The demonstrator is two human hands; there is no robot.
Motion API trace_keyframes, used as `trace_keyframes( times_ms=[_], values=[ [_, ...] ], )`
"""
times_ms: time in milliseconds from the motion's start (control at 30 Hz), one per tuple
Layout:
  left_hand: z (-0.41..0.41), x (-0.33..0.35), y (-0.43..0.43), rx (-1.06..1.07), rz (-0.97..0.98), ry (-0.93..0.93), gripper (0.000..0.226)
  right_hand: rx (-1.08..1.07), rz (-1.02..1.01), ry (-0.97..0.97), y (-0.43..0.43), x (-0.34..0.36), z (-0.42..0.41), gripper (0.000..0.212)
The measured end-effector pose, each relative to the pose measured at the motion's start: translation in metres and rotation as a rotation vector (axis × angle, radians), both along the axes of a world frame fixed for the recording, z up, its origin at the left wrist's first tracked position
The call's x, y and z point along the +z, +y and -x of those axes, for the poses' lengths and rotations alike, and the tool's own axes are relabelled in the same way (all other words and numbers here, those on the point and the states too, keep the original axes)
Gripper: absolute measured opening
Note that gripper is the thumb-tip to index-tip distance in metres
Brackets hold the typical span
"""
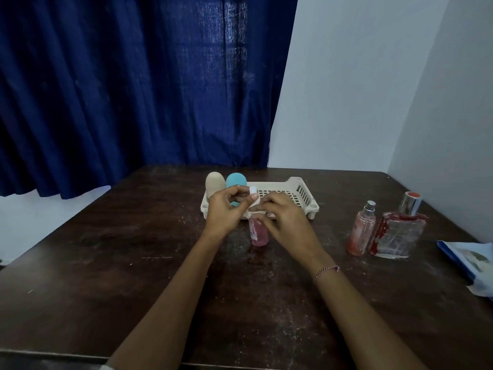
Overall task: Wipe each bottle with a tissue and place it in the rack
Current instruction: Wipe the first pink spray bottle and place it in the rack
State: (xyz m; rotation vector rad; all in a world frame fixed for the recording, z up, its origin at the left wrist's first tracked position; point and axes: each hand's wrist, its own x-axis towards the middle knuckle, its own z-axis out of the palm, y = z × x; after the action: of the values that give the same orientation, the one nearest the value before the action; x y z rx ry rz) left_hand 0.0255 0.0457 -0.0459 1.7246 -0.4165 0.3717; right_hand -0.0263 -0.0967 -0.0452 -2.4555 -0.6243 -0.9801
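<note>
A small pink bottle (258, 233) stands on the dark table in front of the cream rack (298, 192). My left hand (226, 210) pinches the white tissue (253, 190) near its top. My right hand (282, 217) holds the tissue's lower part around the bottle's neck, hiding the cap. A beige bottle (215, 184) and a turquoise bottle (236, 182) stand in the left end of the rack. A slim pink spray bottle (361, 231) and a square clear bottle with a silver cap (397, 232) stand on the table to the right.
The wooden table (133, 263) is dusty. A blue packet of tissues (469, 261) lies at the right edge. A dark blue curtain (133, 89) hangs behind, with a white wall to the right.
</note>
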Motion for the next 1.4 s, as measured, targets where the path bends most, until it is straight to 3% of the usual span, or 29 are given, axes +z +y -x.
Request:
trace_keyframes(
  times_ms=[100,267,433,667,900,967,1100,1167,1300,1400],
  values=[
    [0.000,0.001,-0.001,-0.011,0.006,0.026,0.017,-0.060,-0.049,-0.005,-0.008,0.002,-0.001,0.016],
    [-0.002,0.001,0.000,-0.033,0.043,0.037,0.012,0.028,-0.137,0.086,-0.006,0.001,-0.002,0.015],
    [-0.010,-0.002,0.006,-0.017,0.106,0.133,0.014,0.091,0.032,0.310,-0.011,-0.003,-0.001,0.020],
    [-0.004,0.000,0.000,-0.053,0.053,0.084,0.026,0.043,-0.078,0.049,-0.004,0.001,-0.001,0.020],
    [-0.010,-0.003,0.003,-0.030,0.116,0.135,0.018,0.073,0.243,0.478,-0.010,-0.001,-0.002,0.025],
    [-0.009,-0.003,0.004,-0.042,0.111,0.137,0.019,0.075,0.253,0.451,-0.010,0.001,-0.001,0.024],
    [-0.006,-0.002,0.002,-0.086,0.094,0.119,0.022,0.072,0.034,0.163,-0.006,0.002,0.000,0.022],
    [-0.007,-0.004,0.002,-0.100,0.091,0.116,0.026,0.066,-0.015,0.139,-0.007,0.001,-0.001,0.022],
    [-0.013,-0.006,0.004,-0.102,0.075,0.140,0.028,0.080,0.154,0.424,-0.011,0.001,-0.003,0.028],
    [-0.011,-0.006,0.004,-0.119,0.070,0.140,0.024,0.109,0.187,0.492,-0.010,-0.002,-0.003,0.028]
  ],
)
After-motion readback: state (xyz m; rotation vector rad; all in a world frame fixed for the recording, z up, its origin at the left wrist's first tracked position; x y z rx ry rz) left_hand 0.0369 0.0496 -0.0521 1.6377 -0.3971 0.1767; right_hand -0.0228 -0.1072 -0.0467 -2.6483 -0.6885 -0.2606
